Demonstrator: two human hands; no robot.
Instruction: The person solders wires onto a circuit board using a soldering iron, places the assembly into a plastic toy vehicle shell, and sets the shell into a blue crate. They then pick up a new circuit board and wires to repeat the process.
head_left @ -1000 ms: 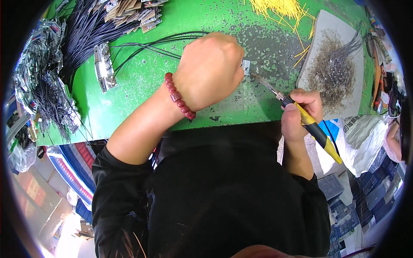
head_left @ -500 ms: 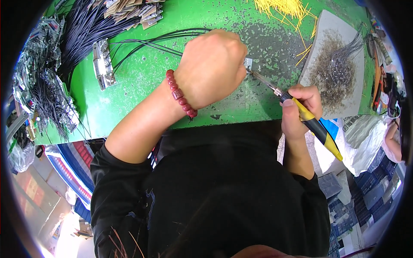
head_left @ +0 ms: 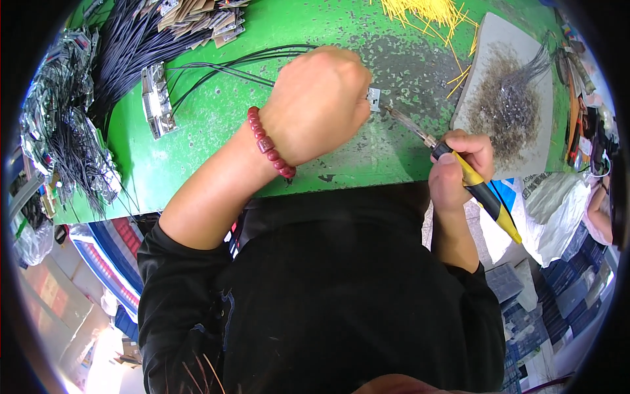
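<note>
My left hand (head_left: 323, 105) is closed, knuckles up, and hides most of what it grips. From its right side pokes a small silvery metal plate (head_left: 373, 99). Black wires (head_left: 230, 67) run from under this hand toward a shiny metal part (head_left: 157, 98) lying on the green table; whether they join the plate is hidden. In my right hand (head_left: 461, 163) is a yellow and black soldering iron (head_left: 484, 194), held like a pen. Its tip points left and stands a little apart from the plate.
Bundled black wires (head_left: 125, 49) with metal ends pile up at the left. Yellow thin tubes or wires (head_left: 426, 12) lie at the back. At right, a grey board (head_left: 476, 72) bears dark debris and fine wires. Tools (head_left: 581, 125) crowd the table's right edge.
The soldering iron's tip has drawn back to the right, away from the small metal plate. My left hand, with the plate, has shifted slightly left.
</note>
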